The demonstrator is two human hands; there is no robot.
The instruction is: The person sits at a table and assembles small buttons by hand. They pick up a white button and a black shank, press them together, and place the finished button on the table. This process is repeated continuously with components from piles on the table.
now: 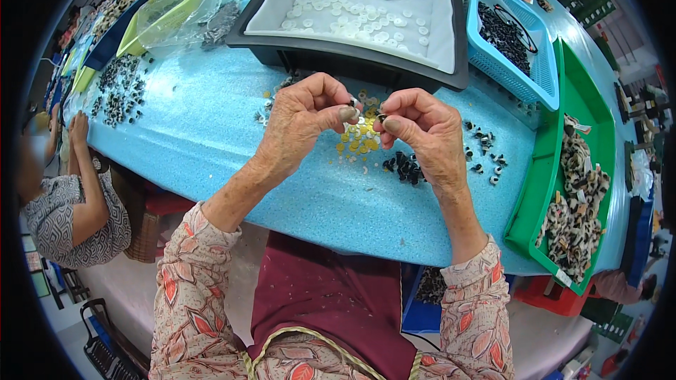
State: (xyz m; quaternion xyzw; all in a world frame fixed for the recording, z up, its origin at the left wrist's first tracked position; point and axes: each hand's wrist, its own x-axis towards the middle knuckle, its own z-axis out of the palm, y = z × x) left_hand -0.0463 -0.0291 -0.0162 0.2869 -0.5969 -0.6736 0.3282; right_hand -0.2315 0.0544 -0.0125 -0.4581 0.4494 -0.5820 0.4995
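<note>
Left hand (299,118) is pinching a black-and-white piece (353,104), right hand (428,130) is pinching a dark piece (382,117); both are hovering near yellow discs (362,145).

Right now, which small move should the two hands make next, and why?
Perhaps ease the right hand toward the left hand: the right pinches a small dark piece, the left a small black-and-white piece, and they are close but apart, loose yellow discs showing between them.
</note>
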